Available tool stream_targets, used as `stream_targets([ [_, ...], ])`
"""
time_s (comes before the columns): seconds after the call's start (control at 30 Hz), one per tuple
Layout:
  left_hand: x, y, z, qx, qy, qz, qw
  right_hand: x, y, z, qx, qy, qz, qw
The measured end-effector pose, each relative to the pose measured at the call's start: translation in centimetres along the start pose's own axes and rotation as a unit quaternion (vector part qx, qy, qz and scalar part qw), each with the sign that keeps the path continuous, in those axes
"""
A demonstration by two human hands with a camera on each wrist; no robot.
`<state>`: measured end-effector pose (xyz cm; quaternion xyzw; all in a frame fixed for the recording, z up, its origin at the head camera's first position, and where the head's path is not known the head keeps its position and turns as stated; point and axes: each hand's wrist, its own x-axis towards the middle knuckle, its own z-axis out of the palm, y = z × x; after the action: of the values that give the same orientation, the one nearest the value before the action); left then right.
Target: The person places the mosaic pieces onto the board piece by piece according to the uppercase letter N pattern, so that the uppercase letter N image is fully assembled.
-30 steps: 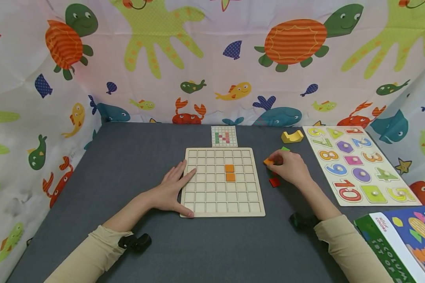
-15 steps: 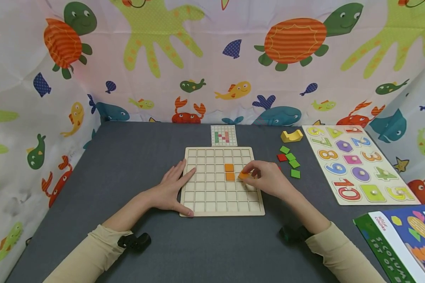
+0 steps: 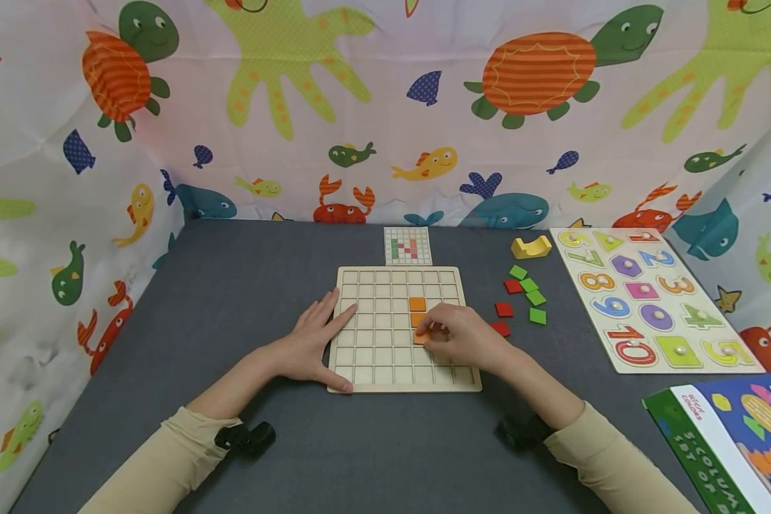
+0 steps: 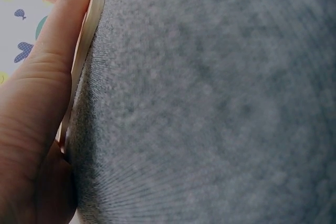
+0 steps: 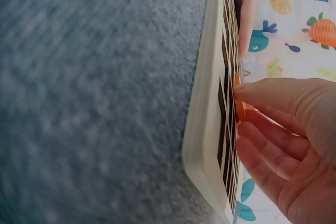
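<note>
A wooden grid board [image 3: 373, 356] lies on the grey table, with two square orange tiles [image 3: 417, 304] set one below the other in its cells. My right hand [image 3: 464, 338] is over the board's right half and pinches a third orange tile [image 3: 420, 339] just below those two. In the right wrist view, thumb and fingertips hold that orange tile [image 5: 240, 107] right at the grid's surface. Fingers spread, my left hand [image 3: 303, 350] rests on the board's left edge, its thumb along the near left corner.
Several green tiles [image 3: 537, 316] and red tiles [image 3: 504, 310] lie right of the board. A small patterned grid card [image 3: 407, 246] sits behind it. Further right are a yellow curved block [image 3: 530, 248], a number puzzle board [image 3: 658, 328] and a box [image 3: 707, 435].
My right hand has carried an orange tile from the loose tiles leftward onto the board, just below the two orange ones. The left hand has stayed in place.
</note>
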<state>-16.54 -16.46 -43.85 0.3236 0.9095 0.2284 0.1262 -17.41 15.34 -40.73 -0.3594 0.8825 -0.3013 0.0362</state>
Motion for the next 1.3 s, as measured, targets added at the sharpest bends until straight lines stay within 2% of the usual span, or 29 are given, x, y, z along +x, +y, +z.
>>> stream_targets([
  [0.33,0.2,-0.1,0.0,0.001,0.0,0.007,1.0,-0.1,0.1,0.1,0.001,-0.004,-0.014,0.9999],
  [0.5,0.3,-0.2,0.1,0.006,-0.001,0.009,0.9999,-0.4,0.4,0.1,0.0,0.011,-0.014,0.9998],
  [0.73,0.2,0.0,0.0,0.005,0.0,0.006,1.0,-1.6,1.4,-1.2,0.015,0.027,0.03,0.9991],
  [1.0,0.0,-0.2,0.0,0.005,-0.006,-0.002,1.0,-4.4,3.8,-3.4,-0.047,0.052,0.074,0.9948],
  [1.3,0.0,-0.2,0.0,0.003,-0.005,-0.001,1.0,-7.0,5.1,-5.1,-0.065,0.043,0.132,0.9882],
])
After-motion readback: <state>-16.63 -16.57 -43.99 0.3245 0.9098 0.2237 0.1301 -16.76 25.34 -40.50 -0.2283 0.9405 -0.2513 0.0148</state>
